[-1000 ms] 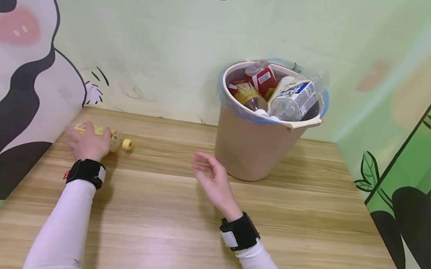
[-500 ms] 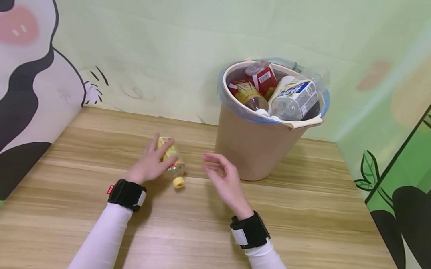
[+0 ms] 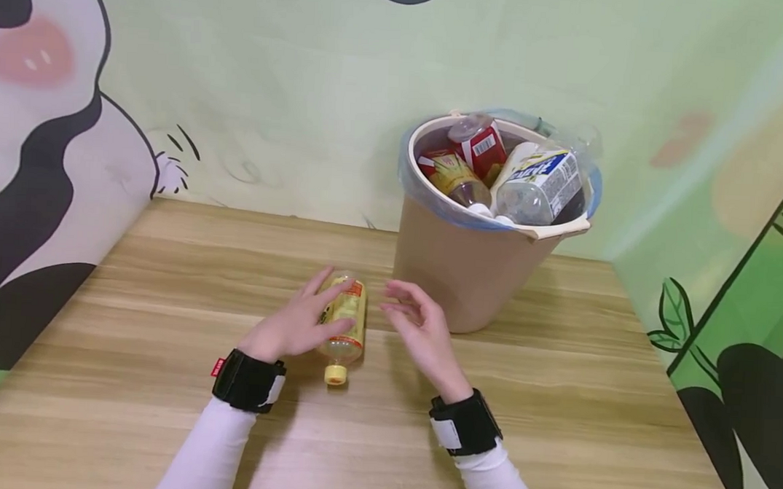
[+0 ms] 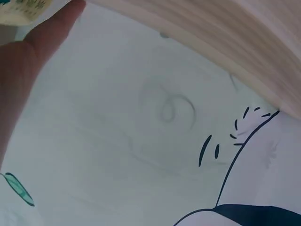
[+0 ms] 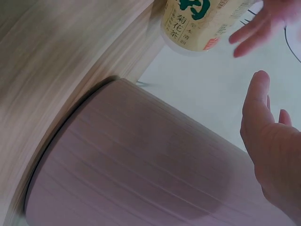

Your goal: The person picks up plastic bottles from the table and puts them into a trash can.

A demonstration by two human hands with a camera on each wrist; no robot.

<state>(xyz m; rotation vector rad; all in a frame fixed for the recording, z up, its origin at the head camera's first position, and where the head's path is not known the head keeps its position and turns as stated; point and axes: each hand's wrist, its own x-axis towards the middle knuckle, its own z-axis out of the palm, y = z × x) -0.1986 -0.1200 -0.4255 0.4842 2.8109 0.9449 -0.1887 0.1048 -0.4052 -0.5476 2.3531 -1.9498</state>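
A plastic drink bottle (image 3: 357, 309) with a yellow label and yellow cap lies on its side on the table, its cap toward me. My left hand (image 3: 292, 326) spreads its fingers over the label, thumb along the near end. In the left wrist view one finger (image 4: 49, 40) reaches toward the corner where the yellow label shows. My right hand (image 3: 427, 337) hovers between bottle and bin with loosely bent fingers and nothing in them. The right wrist view has the bottle's label with dark green lettering (image 5: 193, 7) at the top, beside the left fingers (image 5: 256, 37).
A beige bin (image 3: 443, 269) with a blue liner (image 3: 426, 202) stands on the wooden table (image 3: 167, 264), just behind my right hand. Several discarded bottles (image 3: 531, 196) fill it up to the rim. A wall with panda drawings (image 3: 274, 86) rises behind the table.
My left hand has moved from the far left to the middle, and the bottle has come along, turning so its cap faces me. The right hand has shifted slightly right.
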